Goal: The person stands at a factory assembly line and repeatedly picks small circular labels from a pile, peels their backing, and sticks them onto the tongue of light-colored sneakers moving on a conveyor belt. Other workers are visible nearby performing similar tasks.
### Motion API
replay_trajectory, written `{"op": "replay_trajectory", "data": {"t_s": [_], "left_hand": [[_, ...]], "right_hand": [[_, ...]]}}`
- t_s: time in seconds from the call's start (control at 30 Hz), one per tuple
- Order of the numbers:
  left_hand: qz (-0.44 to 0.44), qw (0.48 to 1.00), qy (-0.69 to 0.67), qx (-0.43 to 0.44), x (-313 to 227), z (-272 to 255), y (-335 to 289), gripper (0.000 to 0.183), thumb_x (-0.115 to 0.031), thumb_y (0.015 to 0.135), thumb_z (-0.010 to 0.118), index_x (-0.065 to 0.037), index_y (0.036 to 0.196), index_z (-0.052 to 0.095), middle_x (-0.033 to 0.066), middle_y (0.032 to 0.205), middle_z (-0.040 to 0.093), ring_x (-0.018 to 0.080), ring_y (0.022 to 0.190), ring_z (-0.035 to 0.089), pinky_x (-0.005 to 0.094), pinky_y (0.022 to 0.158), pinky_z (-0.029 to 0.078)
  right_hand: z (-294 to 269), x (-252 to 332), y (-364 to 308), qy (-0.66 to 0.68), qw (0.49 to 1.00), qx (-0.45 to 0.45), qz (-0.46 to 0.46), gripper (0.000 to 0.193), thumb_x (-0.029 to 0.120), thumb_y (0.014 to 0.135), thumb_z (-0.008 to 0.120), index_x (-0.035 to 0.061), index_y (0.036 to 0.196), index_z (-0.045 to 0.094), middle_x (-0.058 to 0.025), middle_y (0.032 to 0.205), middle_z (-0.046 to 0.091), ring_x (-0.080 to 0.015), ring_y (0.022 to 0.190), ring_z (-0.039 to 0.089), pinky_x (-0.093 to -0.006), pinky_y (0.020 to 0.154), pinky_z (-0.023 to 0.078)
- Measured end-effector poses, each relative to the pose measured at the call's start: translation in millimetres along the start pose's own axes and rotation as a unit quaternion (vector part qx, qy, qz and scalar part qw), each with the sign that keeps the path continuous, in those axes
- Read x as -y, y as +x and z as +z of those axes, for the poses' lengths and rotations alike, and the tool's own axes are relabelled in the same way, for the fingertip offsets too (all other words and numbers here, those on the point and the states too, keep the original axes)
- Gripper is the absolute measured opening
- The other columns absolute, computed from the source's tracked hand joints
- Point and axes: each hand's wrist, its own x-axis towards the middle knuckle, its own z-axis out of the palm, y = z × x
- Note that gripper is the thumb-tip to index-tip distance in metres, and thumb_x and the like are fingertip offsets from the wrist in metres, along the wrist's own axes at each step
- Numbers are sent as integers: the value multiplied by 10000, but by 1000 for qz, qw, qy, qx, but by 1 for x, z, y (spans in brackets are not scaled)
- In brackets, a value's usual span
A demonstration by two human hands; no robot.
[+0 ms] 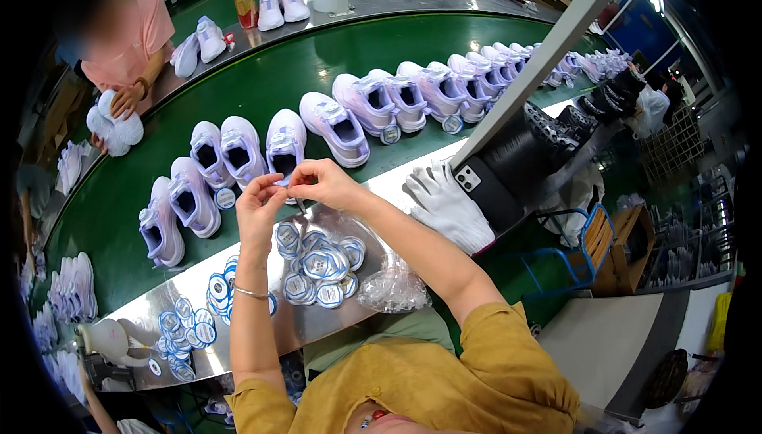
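Two hands, left hand (257, 201) and right hand (327, 184), are being held pinched together at the heel of a white shoe (285, 128) on the green belt (238, 77); what is being gripped cannot be told. Round tags (321, 264) are lying heaped on the metal ledge (147, 315).

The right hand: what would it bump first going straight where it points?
Probably the left hand, since the right hand points leftward toward it, though depth is unclear.
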Motion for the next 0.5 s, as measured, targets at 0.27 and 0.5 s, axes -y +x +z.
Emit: {"op": "replay_trajectory", "data": {"t_s": [0.27,0.5], "left_hand": [[-4,998,56,28,1,7,-1,274,6,821,628,16,1094,603,14,841,631,74,776,574,184,724,437],[248,881,397,70,-1,24,-19,195,-7,768,658,-16,963,651,92,746,570,221,705,528,317,658,442]], "right_hand": [[-11,-1,-7,-40,999,-10,-4,95,72,763,702,-3,807,664,-20,738,594,-92,695,562,-239,624,444],[-31,31,-73,-298,942,-136,-71,103,123,785,657,24,814,659,-105,786,598,-230,685,595,-317,609,457]]}}
